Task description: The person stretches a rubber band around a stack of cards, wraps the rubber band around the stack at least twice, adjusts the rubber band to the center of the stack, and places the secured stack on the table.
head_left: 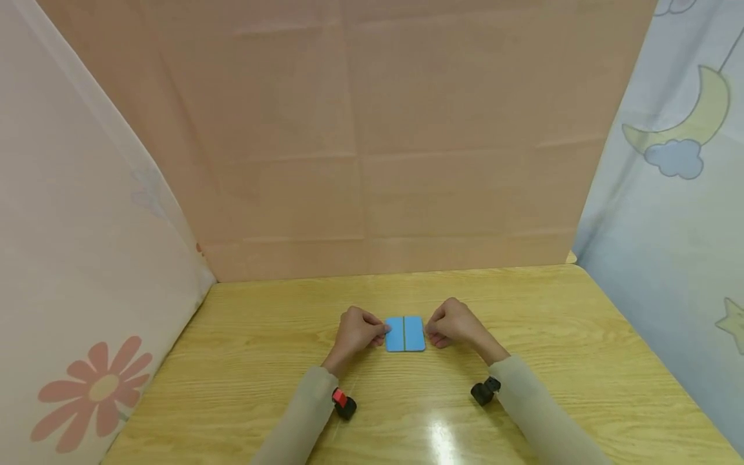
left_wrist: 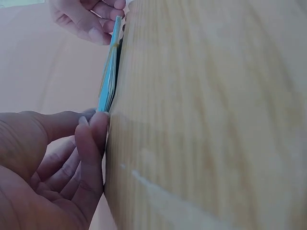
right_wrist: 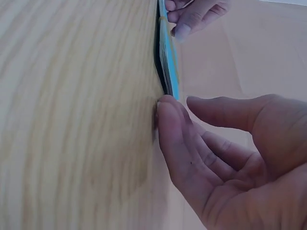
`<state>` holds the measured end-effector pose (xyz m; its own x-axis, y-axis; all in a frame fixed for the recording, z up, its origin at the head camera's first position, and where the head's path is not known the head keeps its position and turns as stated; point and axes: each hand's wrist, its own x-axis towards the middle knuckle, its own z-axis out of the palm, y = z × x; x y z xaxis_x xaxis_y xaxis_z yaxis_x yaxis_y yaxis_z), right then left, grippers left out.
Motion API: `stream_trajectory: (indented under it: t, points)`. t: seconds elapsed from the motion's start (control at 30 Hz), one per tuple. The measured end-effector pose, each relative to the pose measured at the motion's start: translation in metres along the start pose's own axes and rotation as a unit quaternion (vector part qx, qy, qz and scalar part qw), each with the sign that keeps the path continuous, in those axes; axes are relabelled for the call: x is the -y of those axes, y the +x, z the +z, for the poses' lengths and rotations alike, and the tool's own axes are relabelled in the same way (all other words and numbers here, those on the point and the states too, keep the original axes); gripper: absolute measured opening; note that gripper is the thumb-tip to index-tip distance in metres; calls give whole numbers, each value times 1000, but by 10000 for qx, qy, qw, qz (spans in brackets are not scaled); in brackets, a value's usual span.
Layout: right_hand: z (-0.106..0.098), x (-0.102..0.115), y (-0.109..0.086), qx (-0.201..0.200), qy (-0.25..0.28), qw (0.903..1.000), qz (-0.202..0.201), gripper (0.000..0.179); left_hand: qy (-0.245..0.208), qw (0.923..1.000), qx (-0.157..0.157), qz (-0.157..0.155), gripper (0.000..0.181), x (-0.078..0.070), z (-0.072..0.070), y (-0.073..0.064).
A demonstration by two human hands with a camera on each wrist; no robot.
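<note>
A thin stack of blue cards [head_left: 414, 336] with rounded corners lies on the table, and a yellowish elastic band [head_left: 403, 334] crosses its middle. At its left edge, my left hand [head_left: 356, 330] pinches the stack between thumb and index finger. My right hand [head_left: 455, 323] is at the opposite edge. In the right wrist view, the fingertips of the right hand [right_wrist: 216, 158] are right at the end of the stack [right_wrist: 169, 62], while the thumb stands apart from it. Layered card edges show from the side in the left wrist view, in the stack [left_wrist: 109, 76].
The light wooden table [head_left: 232, 361] extends around both hands. A plain orange-brown cloth [head_left: 360, 161] hangs behind it. Printed curtains stand on both sides, the left with a red flower [head_left: 103, 387], the right with a moon [head_left: 706, 110]. Each wrist carries a small black camera [head_left: 484, 391].
</note>
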<state>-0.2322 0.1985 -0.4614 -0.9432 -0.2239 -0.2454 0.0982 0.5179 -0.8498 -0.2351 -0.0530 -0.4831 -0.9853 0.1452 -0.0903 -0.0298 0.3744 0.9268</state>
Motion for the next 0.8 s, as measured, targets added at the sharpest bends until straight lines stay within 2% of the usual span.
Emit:
stream_trajectory:
  t: [0.2, 0.37, 0.6, 0.8]
  points:
    - [-7, 3, -5, 71, -2, 9997, -231, 17, 38, 10000, -3, 64, 13, 1, -10, -1]
    - [-17, 6, -10, -36, -26, 9988, -498, 24, 211, 9992, 71, 335, 21, -1, -19, -3]
    - [-31, 8, -18, -449, -258, 9959, -739, 36, 927, 9927, -78, 769, 26, -6, -30, -6]
    - [-43, 12, -25, -769, -463, 9925, -831, 49, 1316, 9868, -263, 904, 37, -17, -39, -13]
